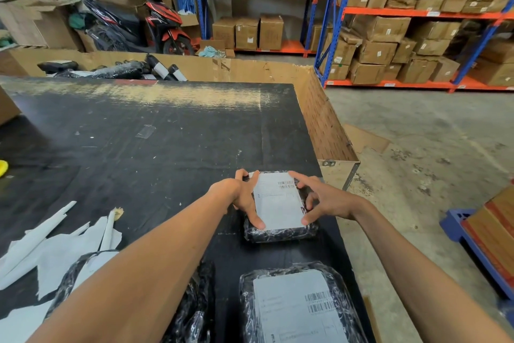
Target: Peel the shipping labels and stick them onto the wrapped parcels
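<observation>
Fingers of the left hand (242,196) and right hand (326,199), spread nearly straight and gripping nothing, press the label (278,201) flat on the parcel (281,233) near the table (139,134) right edge: smooth from label centre outward to expel creases, then rub down corners.

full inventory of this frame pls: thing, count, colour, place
wrapped parcel: 1, black, under both hands
shipping label: 1, white, on that parcel
labelled parcel: 1, black wrap with white label, near edge
backing scraps: several, white, table left
table: 1, black
cardboard bin: 1, brown, behind table, holding black parcels
shelving: blue and orange, stacked with brown boxes
scooter: 1, red and black, back left
left hand: pressing label's left edge
right hand: pressing label's right edge
</observation>
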